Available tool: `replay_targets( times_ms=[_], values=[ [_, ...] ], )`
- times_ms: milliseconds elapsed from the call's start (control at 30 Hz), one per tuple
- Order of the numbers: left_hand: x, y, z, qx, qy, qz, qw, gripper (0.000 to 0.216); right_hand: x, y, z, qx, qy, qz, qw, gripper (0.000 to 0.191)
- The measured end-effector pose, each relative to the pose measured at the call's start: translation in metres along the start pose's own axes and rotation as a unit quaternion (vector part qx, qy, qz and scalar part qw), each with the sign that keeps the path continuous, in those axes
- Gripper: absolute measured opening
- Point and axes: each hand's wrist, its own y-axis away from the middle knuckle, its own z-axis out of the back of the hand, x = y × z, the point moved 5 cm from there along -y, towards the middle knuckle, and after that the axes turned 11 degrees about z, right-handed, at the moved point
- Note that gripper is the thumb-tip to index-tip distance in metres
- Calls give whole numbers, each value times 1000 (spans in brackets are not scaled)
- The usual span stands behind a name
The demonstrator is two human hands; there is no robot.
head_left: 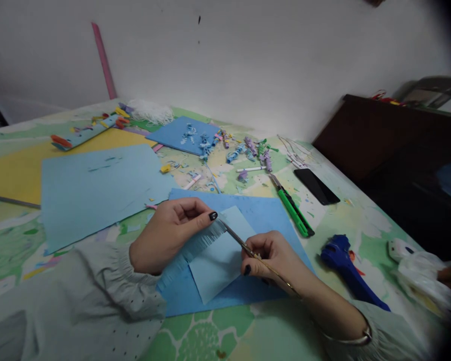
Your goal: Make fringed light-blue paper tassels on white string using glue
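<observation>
My left hand (176, 228) pinches the far end of a light blue paper strip (193, 250) with a fringe cut along one edge. In my right hand (272, 258) is a pair of scissors (238, 239), its blades at the strip's end close to my left thumb. The blades look nearly closed. Beneath both hands lies a light blue paper rectangle (220, 276) on a darker blue sheet (274, 215). The strip's near end hangs over the blue sheet beside my left sleeve.
A green box cutter (295, 213), a black phone (316, 186) and a blue glue gun (348, 268) lie on the right. Large light blue paper (97, 200) covers a yellow sheet (7, 170) on the left. Small paper rolls (250, 146) and scraps lie behind, before the wall.
</observation>
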Motion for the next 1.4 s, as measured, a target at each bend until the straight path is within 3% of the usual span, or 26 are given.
replay_targets(
  times_ms=[1400],
  values=[
    [4,-2,0,8,18,-6,1000,15,-1,0,1,-17,2,-17,1000,43]
  ],
)
